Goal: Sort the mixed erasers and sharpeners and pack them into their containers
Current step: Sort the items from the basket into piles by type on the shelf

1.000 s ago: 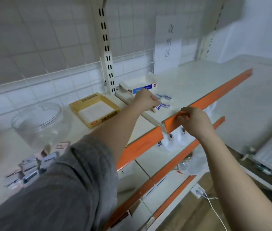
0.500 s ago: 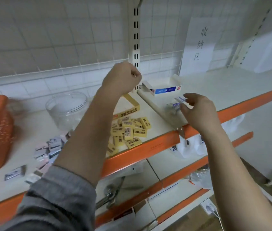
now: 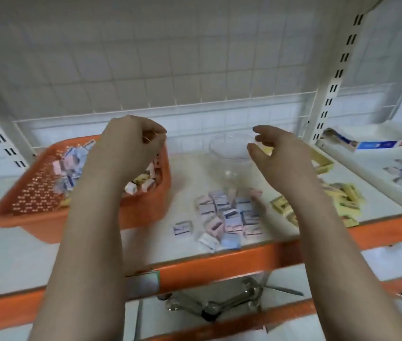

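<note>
An orange basket (image 3: pixel 35 193) on the shelf holds mixed pink, blue and yellow pieces. A clear bowl (image 3: pixel 229 156) stands beside it. Pink and blue sharpeners (image 3: pixel 227 215) lie piled in front of the bowl. Yellow erasers (image 3: pixel 342 198) lie piled further right.

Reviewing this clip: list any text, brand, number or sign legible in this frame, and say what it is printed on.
No text can be read in this frame.
White and blue box: print on its blue band, too blurred.
Yellow erasers: dark print, too blurred.
Pastel sharpeners: markings too small.
Yellow box: lettering not legible.
Green tag on the shelf edge: blurred.
</note>
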A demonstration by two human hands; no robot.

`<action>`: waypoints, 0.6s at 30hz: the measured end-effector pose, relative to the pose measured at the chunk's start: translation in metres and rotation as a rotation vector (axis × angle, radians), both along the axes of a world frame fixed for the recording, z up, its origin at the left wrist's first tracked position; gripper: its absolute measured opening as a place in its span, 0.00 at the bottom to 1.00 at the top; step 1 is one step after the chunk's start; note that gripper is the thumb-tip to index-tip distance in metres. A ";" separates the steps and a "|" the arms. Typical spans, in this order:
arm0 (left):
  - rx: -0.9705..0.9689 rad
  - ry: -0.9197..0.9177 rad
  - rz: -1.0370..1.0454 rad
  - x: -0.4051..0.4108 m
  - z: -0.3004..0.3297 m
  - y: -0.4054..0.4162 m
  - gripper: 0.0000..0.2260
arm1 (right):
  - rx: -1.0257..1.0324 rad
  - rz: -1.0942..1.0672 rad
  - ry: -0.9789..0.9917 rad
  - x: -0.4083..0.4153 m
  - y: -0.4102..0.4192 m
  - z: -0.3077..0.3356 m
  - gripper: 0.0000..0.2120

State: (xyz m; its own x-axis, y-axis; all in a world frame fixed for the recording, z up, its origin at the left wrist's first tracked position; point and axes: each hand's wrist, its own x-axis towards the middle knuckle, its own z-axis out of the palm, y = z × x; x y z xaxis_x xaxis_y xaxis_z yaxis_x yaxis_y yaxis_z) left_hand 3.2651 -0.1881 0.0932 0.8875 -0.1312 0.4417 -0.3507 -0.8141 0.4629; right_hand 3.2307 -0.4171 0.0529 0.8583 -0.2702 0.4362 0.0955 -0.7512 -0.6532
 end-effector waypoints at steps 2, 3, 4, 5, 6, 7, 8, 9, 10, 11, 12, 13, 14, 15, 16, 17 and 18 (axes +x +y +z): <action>0.024 0.000 0.022 0.001 -0.002 0.045 0.07 | 0.024 0.027 -0.029 0.009 0.044 -0.001 0.19; 0.036 0.003 0.035 0.002 -0.002 0.067 0.07 | 0.035 0.041 -0.045 0.014 0.066 -0.001 0.18; 0.052 0.008 0.047 0.003 -0.003 0.088 0.07 | 0.040 0.058 -0.054 0.020 0.086 0.000 0.18; 0.071 0.016 0.061 0.004 -0.004 0.107 0.08 | 0.032 0.081 -0.053 0.025 0.106 0.002 0.18; 0.091 0.026 0.075 0.004 -0.005 0.125 0.08 | 0.012 0.115 -0.040 0.031 0.124 0.005 0.18; 0.106 0.036 0.085 0.003 -0.006 0.140 0.08 | -0.020 0.163 -0.017 0.037 0.141 0.008 0.18; 0.117 0.045 0.090 0.003 -0.008 0.155 0.08 | -0.061 0.226 0.012 0.042 0.157 0.012 0.18; 0.120 0.048 0.090 0.002 -0.009 0.167 0.08 | -0.107 0.304 0.038 0.048 0.171 0.017 0.18; 0.120 0.052 0.091 0.002 -0.010 0.178 0.08 | -0.152 0.400 0.074 0.053 0.184 0.022 0.18; 0.118 0.055 0.096 0.001 -0.011 0.187 0.08 | -0.203 0.506 0.122 0.057 0.196 0.026 0.17; 0.115 0.062 0.101 0.001 -0.012 0.196 0.08 | -0.268 0.610 0.189 0.063 0.206 0.028 0.17; 0.110 0.070 0.107 0.001 -0.013 0.203 0.09 | -0.351 0.703 0.264 0.068 0.216 0.029 0.17; 0.104 0.079 0.112 0.001 -0.014 0.208 0.09 | -0.444 0.778 0.337 0.074 0.225 0.027 0.17; 0.097 0.087 0.118 0.001 -0.016 0.212 0.09 | -0.529 0.838 0.407 0.080 0.234 0.025 0.17; 0.087 0.092 0.122 0.002 -0.018 0.215 0.10 | -0.594 0.896 0.471 0.085 0.241 0.022 0.18; 0.072 0.095 0.124 0.002 -0.020 0.217 0.10 | -0.656 0.953 0.519 0.089 0.248 0.019 0.19; 0.057 0.100 0.127 0.003 -0.022 0.217 0.10 | -0.730 1.001 0.553 0.094 0.255 0.014 0.21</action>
